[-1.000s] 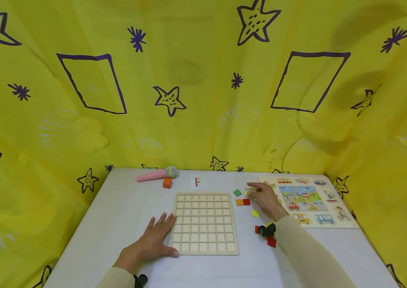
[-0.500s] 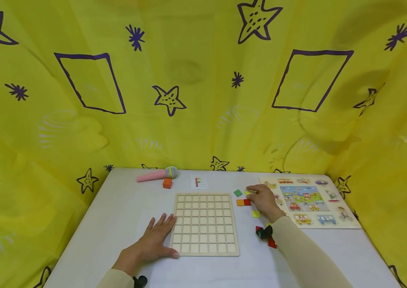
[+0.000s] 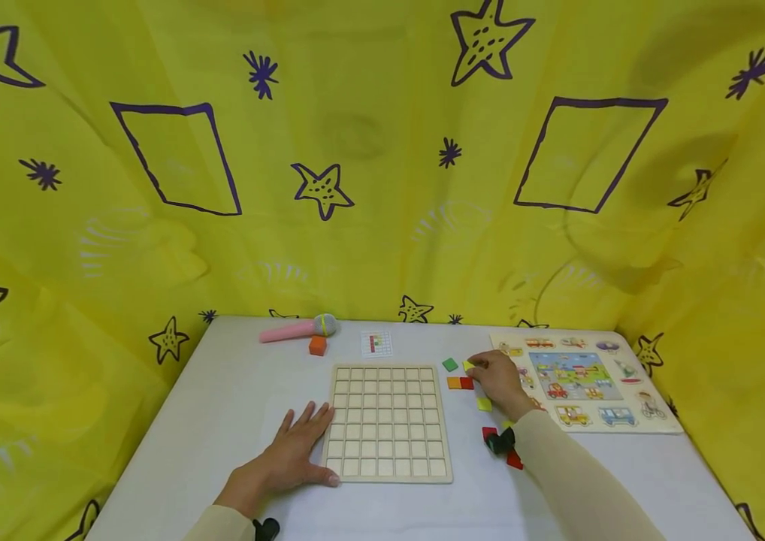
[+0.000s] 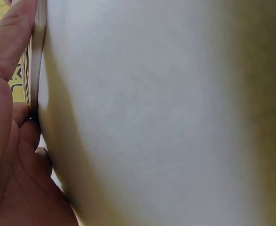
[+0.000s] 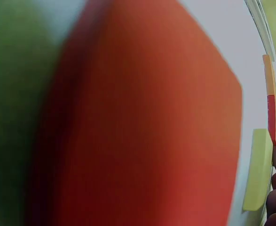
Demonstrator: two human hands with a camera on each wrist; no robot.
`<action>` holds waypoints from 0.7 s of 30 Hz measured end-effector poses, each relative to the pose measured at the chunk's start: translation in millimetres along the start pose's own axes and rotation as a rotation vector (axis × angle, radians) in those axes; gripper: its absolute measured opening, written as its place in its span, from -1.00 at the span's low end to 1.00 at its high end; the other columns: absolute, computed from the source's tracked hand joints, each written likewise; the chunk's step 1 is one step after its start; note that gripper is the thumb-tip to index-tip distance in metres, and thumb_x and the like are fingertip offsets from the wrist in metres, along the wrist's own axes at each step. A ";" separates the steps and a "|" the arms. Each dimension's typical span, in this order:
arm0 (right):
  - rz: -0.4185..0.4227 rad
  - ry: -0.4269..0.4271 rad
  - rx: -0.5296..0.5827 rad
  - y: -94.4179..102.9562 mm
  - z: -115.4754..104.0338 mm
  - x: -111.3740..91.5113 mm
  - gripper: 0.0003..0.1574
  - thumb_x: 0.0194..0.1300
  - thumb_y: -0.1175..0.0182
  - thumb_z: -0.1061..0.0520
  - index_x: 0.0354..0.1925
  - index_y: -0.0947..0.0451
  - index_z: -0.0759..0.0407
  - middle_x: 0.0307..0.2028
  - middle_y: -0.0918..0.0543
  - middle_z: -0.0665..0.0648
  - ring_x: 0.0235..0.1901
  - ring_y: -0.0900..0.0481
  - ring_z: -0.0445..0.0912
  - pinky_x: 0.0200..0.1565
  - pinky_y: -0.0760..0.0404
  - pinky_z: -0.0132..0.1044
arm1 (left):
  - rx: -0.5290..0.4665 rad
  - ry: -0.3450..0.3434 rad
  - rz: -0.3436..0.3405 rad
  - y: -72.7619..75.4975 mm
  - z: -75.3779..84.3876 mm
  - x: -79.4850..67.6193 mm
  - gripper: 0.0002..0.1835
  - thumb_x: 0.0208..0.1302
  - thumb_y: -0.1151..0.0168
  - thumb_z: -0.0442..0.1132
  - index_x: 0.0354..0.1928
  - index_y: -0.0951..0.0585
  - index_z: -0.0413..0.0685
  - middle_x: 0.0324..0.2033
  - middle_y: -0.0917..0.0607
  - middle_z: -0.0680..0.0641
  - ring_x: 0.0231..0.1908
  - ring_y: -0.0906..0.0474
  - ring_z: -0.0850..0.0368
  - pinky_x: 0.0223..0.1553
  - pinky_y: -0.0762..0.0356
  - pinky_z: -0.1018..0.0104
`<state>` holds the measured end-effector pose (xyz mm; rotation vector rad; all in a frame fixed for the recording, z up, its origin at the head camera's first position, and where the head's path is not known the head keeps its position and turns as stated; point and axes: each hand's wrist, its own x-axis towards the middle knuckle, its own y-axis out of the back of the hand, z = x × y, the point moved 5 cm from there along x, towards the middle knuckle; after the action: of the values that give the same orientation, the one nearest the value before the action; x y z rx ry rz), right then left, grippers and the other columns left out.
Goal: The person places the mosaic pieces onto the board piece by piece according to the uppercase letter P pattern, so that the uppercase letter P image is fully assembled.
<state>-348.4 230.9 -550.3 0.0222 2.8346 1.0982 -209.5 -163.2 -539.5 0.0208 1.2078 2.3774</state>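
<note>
Left hand [image 3: 291,454] with fingers spread against left edge of wooden grid board [image 3: 387,415], right hand [image 3: 500,381] with fingertips clamped on yellow tile [image 3: 467,366] past opposite edge, narrow gap between board and green tile [image 3: 450,364], wide margin of bench [image 3: 230,391] at left.

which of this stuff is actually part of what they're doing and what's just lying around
Likely in the job:
wooden grid board, left hand at its edge
yellow tile, at the right hand
green tile, orange tile, red tile
printed grid card, perhaps the pattern

Apparently just lying about:
pink microphone
orange cube
vehicle picture puzzle
</note>
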 end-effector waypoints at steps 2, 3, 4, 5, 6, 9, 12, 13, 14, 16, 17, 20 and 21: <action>0.000 0.005 -0.001 1.1 0.6 -1.5 -0.65 0.47 -0.29 0.17 0.15 -0.70 0.27 0.15 -0.62 0.32 0.02 -0.51 0.14 0.17 -0.57 0.08 | 0.000 -0.003 -0.001 -0.6 0.6 0.2 0.32 -0.03 -0.66 0.19 0.65 -0.14 -0.22 0.66 -0.12 -0.24 0.68 0.18 -0.30 0.61 0.45 -0.37; -0.001 0.010 0.004 1.7 0.9 -2.1 -0.65 0.48 -0.29 0.17 0.15 -0.69 0.27 0.14 -0.62 0.32 0.02 -0.51 0.14 0.15 -0.58 0.07 | 0.000 -0.003 0.000 -0.8 0.8 0.3 0.32 -0.03 -0.66 0.19 0.65 -0.14 -0.22 0.66 -0.12 -0.24 0.68 0.18 -0.30 0.61 0.44 -0.37; -0.004 0.012 0.015 2.5 0.9 -2.8 -0.64 0.48 -0.29 0.17 0.17 -0.68 0.27 0.13 -0.62 0.31 0.01 -0.51 0.14 0.13 -0.58 0.05 | 0.000 -0.003 0.000 -1.1 1.0 0.4 0.32 -0.04 -0.66 0.19 0.65 -0.14 -0.22 0.66 -0.12 -0.24 0.68 0.18 -0.30 0.61 0.44 -0.37; -0.005 0.015 0.025 3.4 0.7 -3.4 -0.63 0.48 -0.28 0.17 0.18 -0.68 0.26 0.13 -0.63 0.31 0.00 -0.51 0.13 0.11 -0.57 0.03 | 0.000 -0.003 0.001 -1.4 1.1 0.5 0.33 -0.04 -0.67 0.19 0.65 -0.14 -0.22 0.66 -0.13 -0.23 0.68 0.17 -0.30 0.61 0.44 -0.37; -0.005 0.020 0.035 4.6 0.2 -4.0 -0.63 0.49 -0.28 0.17 0.19 -0.67 0.26 0.12 -0.64 0.30 0.00 -0.51 0.13 0.10 -0.57 0.00 | 0.001 -0.003 0.002 -1.6 1.1 0.6 0.33 -0.05 -0.67 0.19 0.65 -0.14 -0.22 0.66 -0.13 -0.23 0.68 0.17 -0.30 0.61 0.43 -0.37; -0.003 0.022 0.082 8.1 -2.1 -6.1 -0.62 0.52 -0.24 0.18 0.23 -0.64 0.24 0.12 -0.66 0.28 0.01 -0.52 0.12 0.11 -0.56 -0.04 | 0.001 0.003 0.004 -2.1 0.6 0.7 0.34 -0.06 -0.67 0.19 0.65 -0.15 -0.22 0.66 -0.13 -0.23 0.68 0.17 -0.30 0.62 0.43 -0.36; 0.028 0.037 0.103 12.8 -6.3 -8.7 -0.62 0.54 -0.23 0.18 0.24 -0.62 0.24 0.13 -0.67 0.30 0.06 -0.56 0.13 0.16 -0.60 -0.02 | 0.001 0.008 0.006 -1.7 -0.1 0.4 0.34 -0.07 -0.67 0.20 0.65 -0.15 -0.22 0.66 -0.14 -0.23 0.68 0.17 -0.29 0.62 0.43 -0.36; 0.040 0.041 0.111 14.2 -7.6 -9.6 -0.62 0.54 -0.23 0.19 0.24 -0.62 0.24 0.13 -0.68 0.31 0.07 -0.57 0.15 0.17 -0.61 0.00 | -0.001 0.009 0.006 -1.4 -0.2 0.2 0.34 -0.07 -0.67 0.19 0.65 -0.15 -0.22 0.66 -0.14 -0.23 0.68 0.17 -0.30 0.61 0.44 -0.36; 0.051 0.045 0.115 15.5 -8.8 -10.3 -0.62 0.54 -0.24 0.18 0.24 -0.62 0.24 0.13 -0.68 0.31 0.08 -0.57 0.15 0.18 -0.62 0.01 | -0.002 0.010 0.007 -1.0 -0.3 0.1 0.34 -0.07 -0.67 0.19 0.65 -0.15 -0.22 0.66 -0.14 -0.23 0.68 0.17 -0.30 0.61 0.44 -0.36; 0.071 0.054 0.123 17.7 -10.9 -12.3 -0.62 0.53 -0.26 0.17 0.24 -0.63 0.24 0.12 -0.69 0.32 0.09 -0.58 0.16 0.16 -0.63 0.01 | -0.002 0.010 0.008 -0.5 -0.2 -0.3 0.34 -0.07 -0.67 0.19 0.65 -0.15 -0.22 0.66 -0.13 -0.23 0.68 0.17 -0.30 0.61 0.45 -0.36; 0.075 0.053 0.131 18.2 -11.3 -13.4 -0.62 0.53 -0.26 0.17 0.23 -0.63 0.23 0.12 -0.69 0.32 0.09 -0.58 0.16 0.15 -0.64 0.00 | -0.003 0.010 0.007 -0.4 0.0 -0.5 0.34 -0.07 -0.67 0.19 0.65 -0.15 -0.22 0.66 -0.13 -0.23 0.68 0.17 -0.30 0.61 0.45 -0.36; 0.082 0.043 0.162 19.1 -12.6 -17.1 -0.63 0.53 -0.27 0.13 0.23 -0.64 0.17 0.13 -0.68 0.29 0.10 -0.58 0.14 0.12 -0.63 -0.09 | -0.011 0.010 0.006 -0.4 0.8 -0.8 0.34 -0.07 -0.68 0.18 0.65 -0.15 -0.22 0.66 -0.13 -0.23 0.68 0.18 -0.30 0.61 0.46 -0.36; 0.086 0.043 0.172 19.2 -13.6 -18.8 -0.63 0.53 -0.27 0.12 0.23 -0.65 0.16 0.13 -0.69 0.28 0.10 -0.58 0.13 0.10 -0.62 -0.13 | -0.012 0.010 0.005 -0.4 1.1 -0.9 0.34 -0.07 -0.68 0.18 0.65 -0.15 -0.22 0.66 -0.12 -0.23 0.68 0.18 -0.30 0.61 0.46 -0.36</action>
<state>-331.4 235.0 -525.7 0.1370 2.9835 0.8754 -208.3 -162.5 -539.0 0.0086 1.1994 2.3918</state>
